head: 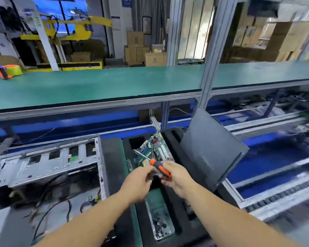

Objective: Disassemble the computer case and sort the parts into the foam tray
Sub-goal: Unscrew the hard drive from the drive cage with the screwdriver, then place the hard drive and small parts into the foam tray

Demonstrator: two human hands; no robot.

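The right hand (177, 177) grips the screwdriver (158, 167) by its handle, shaft slanting up-left over the motherboard (155, 148) in the tray (112, 157). The left hand (137, 182) pinches something small, unclear. The case (43, 166) lies left of both.

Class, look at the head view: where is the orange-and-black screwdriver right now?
The screwdriver is low in the centre of the head view, gripped in the right hand, with its shaft pointing up-left over the motherboard in the foam tray.
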